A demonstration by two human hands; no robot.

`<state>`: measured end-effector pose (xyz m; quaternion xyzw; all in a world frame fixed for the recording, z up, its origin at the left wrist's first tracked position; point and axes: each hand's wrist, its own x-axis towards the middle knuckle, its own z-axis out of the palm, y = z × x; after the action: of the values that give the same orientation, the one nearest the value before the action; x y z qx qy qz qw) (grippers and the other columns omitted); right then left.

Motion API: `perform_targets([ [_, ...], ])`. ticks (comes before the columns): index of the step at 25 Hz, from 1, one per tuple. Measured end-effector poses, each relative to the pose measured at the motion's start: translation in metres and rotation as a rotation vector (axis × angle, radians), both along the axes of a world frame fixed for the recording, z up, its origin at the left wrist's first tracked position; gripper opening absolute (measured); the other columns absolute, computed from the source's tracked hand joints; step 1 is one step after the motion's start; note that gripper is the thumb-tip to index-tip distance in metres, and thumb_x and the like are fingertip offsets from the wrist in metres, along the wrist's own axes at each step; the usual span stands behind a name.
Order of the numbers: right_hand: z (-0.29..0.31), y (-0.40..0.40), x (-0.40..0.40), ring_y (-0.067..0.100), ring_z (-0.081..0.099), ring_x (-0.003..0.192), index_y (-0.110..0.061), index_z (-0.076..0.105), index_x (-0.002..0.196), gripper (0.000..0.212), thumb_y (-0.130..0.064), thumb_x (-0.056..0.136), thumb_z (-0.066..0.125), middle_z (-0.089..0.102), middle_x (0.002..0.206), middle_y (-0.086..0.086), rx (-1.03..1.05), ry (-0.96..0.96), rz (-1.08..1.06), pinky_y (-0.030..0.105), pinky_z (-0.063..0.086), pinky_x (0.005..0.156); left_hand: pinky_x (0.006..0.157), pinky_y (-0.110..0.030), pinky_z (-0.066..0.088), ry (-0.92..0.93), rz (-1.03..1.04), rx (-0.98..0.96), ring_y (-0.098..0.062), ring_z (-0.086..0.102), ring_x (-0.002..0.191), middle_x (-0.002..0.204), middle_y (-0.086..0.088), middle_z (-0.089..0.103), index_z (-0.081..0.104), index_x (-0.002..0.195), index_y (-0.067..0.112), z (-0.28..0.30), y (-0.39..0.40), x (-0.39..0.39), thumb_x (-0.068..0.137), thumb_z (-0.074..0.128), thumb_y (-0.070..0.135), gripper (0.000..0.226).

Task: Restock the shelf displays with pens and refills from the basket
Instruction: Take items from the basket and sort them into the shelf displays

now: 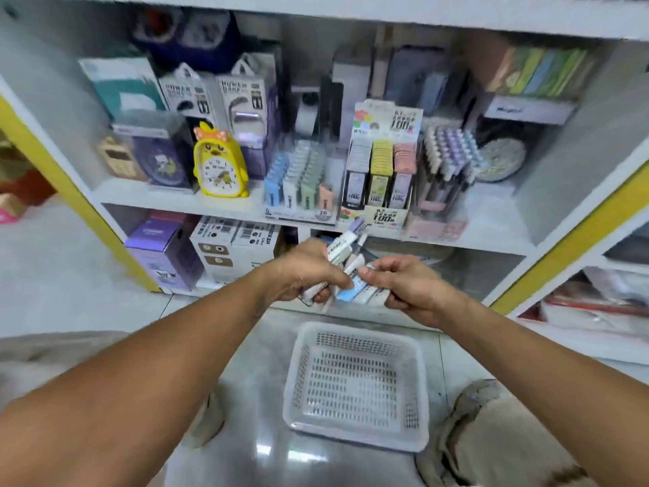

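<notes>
Gripping pens (346,249) in both fingers (337,275).

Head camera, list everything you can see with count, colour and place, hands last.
basket: one, white, floor below the hands, nothing visible inside
pens: a bundle, white and lilac, in the left hand
refill packs: several, blue and white, in the right hand
pen display: one, pastel caps, middle shelf, right
refill display: one, grey, yellow, pink rows, middle shelf
lead box display: one, pastel, middle shelf
alarm clock: one, yellow, middle shelf, left
left hand: grips pens
right hand: pinches refill packs
</notes>
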<state>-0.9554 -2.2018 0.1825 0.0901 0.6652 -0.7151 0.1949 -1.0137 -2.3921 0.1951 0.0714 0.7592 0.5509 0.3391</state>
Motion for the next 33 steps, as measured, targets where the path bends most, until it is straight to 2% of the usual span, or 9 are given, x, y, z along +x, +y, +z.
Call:
perform_targets([
  [3, 0.056, -0.001, -0.002, 0.005, 0.030, 0.035, 0.002, 0.069, 0.091, 0.016, -0.014, 0.094, 0.067, 0.053, 0.056, 0.004, 0.001, 0.085, 0.024, 0.015, 0.020, 0.032, 0.038, -0.024, 0.040, 0.141, 0.067, 0.003, -0.024, 0.053, 0.046, 0.066, -0.017, 0.066, 0.067, 0.091, -0.003, 0.057, -0.002, 0.005, 0.068, 0.077, -0.005, 0.025],
  [5, 0.091, 0.000, -0.007, 0.006, 0.036, 0.037, 0.002, 0.067, 0.091, 0.013, -0.011, 0.095, 0.065, 0.054, 0.061, 0.006, -0.001, 0.102, 0.040, 0.016, 0.027, 0.032, 0.037, -0.022, 0.039, 0.201, 0.164, 0.005, -0.021, 0.049, 0.037, 0.055, -0.013, 0.062, 0.064, 0.086, -0.002, 0.091, -0.009, 0.004, 0.069, 0.076, -0.005, 0.021],
  [8, 0.130, 0.004, -0.017, 0.010, 0.050, 0.050, 0.001, 0.066, 0.097, 0.007, -0.002, 0.096, 0.060, 0.063, 0.072, 0.009, -0.057, 0.095, 0.003, 0.016, 0.041, 0.043, 0.042, -0.023, 0.038, 0.211, 0.367, 0.026, -0.019, 0.044, 0.033, 0.045, -0.014, 0.051, 0.059, 0.079, -0.005, 0.128, -0.021, -0.006, 0.071, 0.074, -0.005, 0.017],
  [11, 0.149, 0.007, -0.033, 0.016, 0.062, 0.062, 0.003, 0.064, 0.111, 0.017, 0.003, 0.098, 0.054, 0.071, 0.087, 0.015, -0.062, 0.135, -0.027, 0.018, 0.050, 0.049, 0.038, -0.022, 0.038, 0.172, 0.505, 0.098, -0.017, 0.043, 0.031, 0.041, -0.010, 0.052, 0.054, 0.082, -0.004, 0.149, -0.035, -0.021, 0.073, 0.072, -0.009, 0.021],
  [16, 0.167, -0.009, -0.074, 0.019, 0.069, 0.063, -0.002, 0.069, 0.104, 0.019, 0.008, 0.088, 0.067, 0.076, 0.085, 0.015, 0.148, 0.357, -0.044, 0.017, 0.045, 0.044, 0.040, -0.023, 0.039, 0.173, 0.639, 0.197, -0.018, 0.041, 0.031, 0.038, -0.010, 0.049, 0.053, 0.084, -0.005, 0.161, -0.049, -0.058, 0.070, 0.073, -0.012, 0.025],
  [19, 0.171, -0.021, -0.101, 0.020, 0.071, 0.067, -0.005, 0.074, 0.102, 0.018, 0.002, 0.086, 0.072, 0.077, 0.088, 0.016, 0.188, 0.395, -0.030, 0.022, 0.057, 0.057, 0.042, -0.024, 0.039, 0.170, 0.692, 0.250, -0.017, 0.041, 0.033, 0.040, -0.012, 0.049, 0.055, 0.080, -0.007, 0.162, -0.053, -0.079, 0.069, 0.074, -0.011, 0.022],
  [24, 0.156, -0.029, -0.132, 0.022, 0.071, 0.071, -0.008, 0.071, 0.098, 0.006, -0.008, 0.095, 0.066, 0.077, 0.089, 0.014, 0.327, 0.411, -0.042, 0.027, 0.053, 0.063, 0.042, -0.023, 0.041, 0.137, 0.764, 0.270, -0.016, 0.041, 0.032, 0.050, -0.016, 0.052, 0.059, 0.081, -0.006, 0.146, -0.063, -0.099, 0.069, 0.074, -0.009, 0.020],
  [27, 0.150, -0.032, -0.144, 0.019, 0.068, 0.063, -0.008, 0.071, 0.090, 0.002, -0.010, 0.091, 0.071, 0.076, 0.086, 0.019, 0.352, 0.436, -0.037, 0.022, 0.050, 0.052, 0.040, -0.019, 0.037, 0.114, 0.757, 0.270, -0.016, 0.037, 0.034, 0.052, -0.013, 0.049, 0.057, 0.071, -0.001, 0.143, -0.072, -0.109, 0.072, 0.072, -0.009, 0.017],
  [33, 0.151, -0.044, -0.160, 0.015, 0.062, 0.057, -0.016, 0.079, 0.089, 0.008, -0.009, 0.086, 0.076, 0.077, 0.084, 0.015, 0.355, 0.474, -0.062, 0.018, 0.045, 0.046, 0.037, -0.017, 0.036, 0.075, 0.731, 0.276, -0.015, 0.037, 0.029, 0.046, -0.010, 0.051, 0.059, 0.070, -0.001, 0.148, -0.088, -0.124, 0.077, 0.069, -0.008, 0.014],
])
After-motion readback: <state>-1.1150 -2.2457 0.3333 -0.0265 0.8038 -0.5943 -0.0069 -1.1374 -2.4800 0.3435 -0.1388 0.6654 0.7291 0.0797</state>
